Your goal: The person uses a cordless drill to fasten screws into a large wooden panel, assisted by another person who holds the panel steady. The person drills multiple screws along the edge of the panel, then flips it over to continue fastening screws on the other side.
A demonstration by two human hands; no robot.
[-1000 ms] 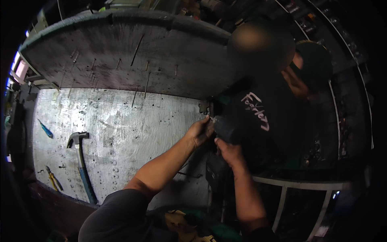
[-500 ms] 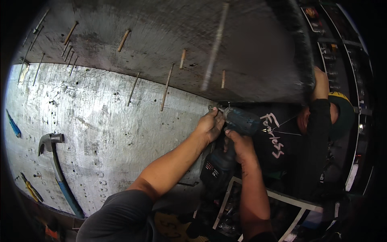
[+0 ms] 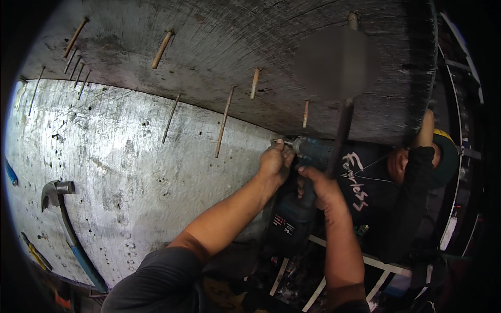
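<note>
My right hand (image 3: 319, 187) is wrapped around the grip of a teal and black cordless drill (image 3: 314, 152), its black battery (image 3: 288, 221) hanging below. The drill's nose points left, to the corner where the silvery panel (image 3: 172, 193) meets the dark upright board (image 3: 219, 57). My left hand (image 3: 275, 163) is closed at the drill's tip, thumb and fingers pressed together around something small that I cannot make out. Shadow and fingers hide the point where the bit ends.
Several nails and rods, such as a long nail (image 3: 225, 122), stick out of the board. A claw hammer (image 3: 70, 229), yellow-handled pliers (image 3: 36, 253) and a blue-handled tool (image 3: 11, 173) lie at left. Another person (image 3: 425, 161) crouches at right, an arm raised to the board's edge.
My view has shifted, so the hammer and pliers sit further left and the board's nails appear displaced. Both hands keep their hold, with the drill still at the corner.
</note>
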